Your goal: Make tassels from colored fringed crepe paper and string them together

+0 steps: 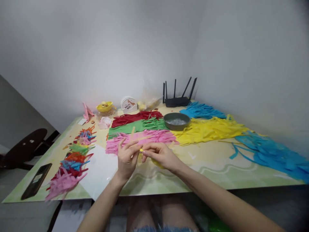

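Over the front middle of the table, my left hand (127,158) and my right hand (160,155) meet at the fingertips. Both pinch a narrow yellow strip (141,150), seemingly of thin cloth or paper; its small end shows between them. More yellow material (158,164) hangs under my right palm. My left hand's other fingers are spread, and a pale strip (132,133) stands up just beyond them. Behind the hands lie fringed bundles: pink (154,137), green (130,128) and red (137,118). A grey round bowl (176,121) with clear contents stands by the green one.
Yellow strips (212,130) and blue strips (277,154) cover the right side. A black router (177,101) stands at the back. Colourful tied bunches (72,161) line the left, beside a phone (36,181). A yellow bowl (104,107) and white box (129,104) sit behind.
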`<state>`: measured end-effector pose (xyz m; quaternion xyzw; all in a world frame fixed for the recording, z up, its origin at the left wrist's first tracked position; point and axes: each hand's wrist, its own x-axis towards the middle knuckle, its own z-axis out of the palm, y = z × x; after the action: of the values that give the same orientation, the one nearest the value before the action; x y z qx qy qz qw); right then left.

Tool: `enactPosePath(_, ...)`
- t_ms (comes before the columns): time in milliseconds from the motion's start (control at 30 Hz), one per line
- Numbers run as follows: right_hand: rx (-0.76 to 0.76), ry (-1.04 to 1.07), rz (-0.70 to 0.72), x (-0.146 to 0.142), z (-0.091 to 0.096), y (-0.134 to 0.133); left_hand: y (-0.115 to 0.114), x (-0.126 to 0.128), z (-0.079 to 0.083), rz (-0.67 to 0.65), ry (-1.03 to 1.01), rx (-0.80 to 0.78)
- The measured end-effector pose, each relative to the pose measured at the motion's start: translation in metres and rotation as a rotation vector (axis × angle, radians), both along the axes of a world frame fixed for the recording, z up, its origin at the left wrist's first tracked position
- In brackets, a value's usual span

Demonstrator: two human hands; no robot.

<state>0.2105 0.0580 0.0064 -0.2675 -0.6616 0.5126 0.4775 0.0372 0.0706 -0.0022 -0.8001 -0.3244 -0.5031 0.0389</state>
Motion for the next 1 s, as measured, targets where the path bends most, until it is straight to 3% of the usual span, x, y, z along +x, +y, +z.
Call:
enactPosePath(167,0.017,0.128,0.005,-0.005,0.007,0.02,0.011,0.015,0.003,-0.078,-0.337,-0.386)
enactPosePath(300,0.07,0.075,-0.146,-0.009,0.005,0.043,0.031,0.022,0.005,-0.231,-0.498,-0.68)
enactPosePath(433,0.196,-0.078,-0.279,-0.012,-0.002,0.06,0.054,0.031,-0.004,-0.223,-0.586,-0.717)
enactPosePath(567,0.421,-0.575,-0.505,0.019,0.004,0.094,0.079,0.028,-0.016,-0.124,-0.806,-0.688)
enactPosePath(700,0.269,-0.877,-0.73,0.091,0.012,0.16,0.1,0.008,-0.022,-0.238,-0.954,-0.725)
enactPosePath(800,0.074,-1.133,-0.702,0.134,0.003,0.206,0.107,-0.006,-0.025,-0.262,-0.865,-0.703)
enactPosePath(1000,-0.122,-1.436,-0.573,0.153,-0.024,0.243,0.107,-0.009,-0.027,-0.366,-0.994,-0.713)
